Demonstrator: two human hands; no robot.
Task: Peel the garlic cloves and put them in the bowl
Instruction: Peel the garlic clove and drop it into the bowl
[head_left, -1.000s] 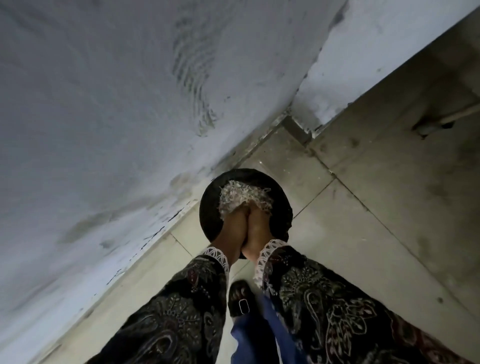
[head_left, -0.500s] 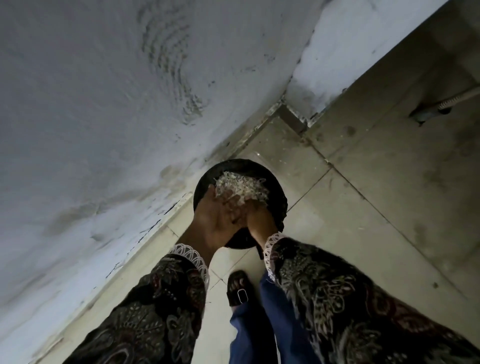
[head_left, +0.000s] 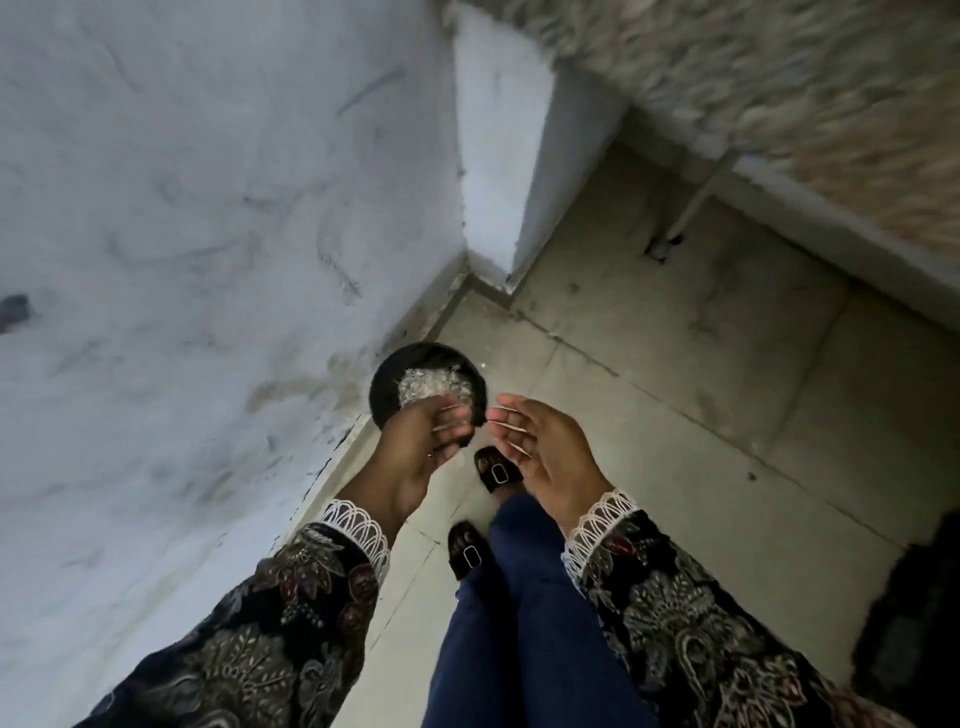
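Right hand (head_left: 545, 457) now apart from left hand (head_left: 421, 447), garlic skins (head_left: 434, 387) beyond fingers (head_left: 457, 431).

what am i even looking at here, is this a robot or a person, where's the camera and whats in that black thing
It is a person, not a robot. The one camera sits on the person's head and looks down, so you see their own arms in patterned sleeves, blue trousers and black sandals above a tiled floor, next to a pale wall. The wide lens bends the lines.

The left hand is raised in front of a round black container that stands by the wall and holds a pale, flaky heap, likely garlic skins. Its fingers curl, but whether they hold anything is unclear. The right hand hangs open beside it, palm up, holding nothing.
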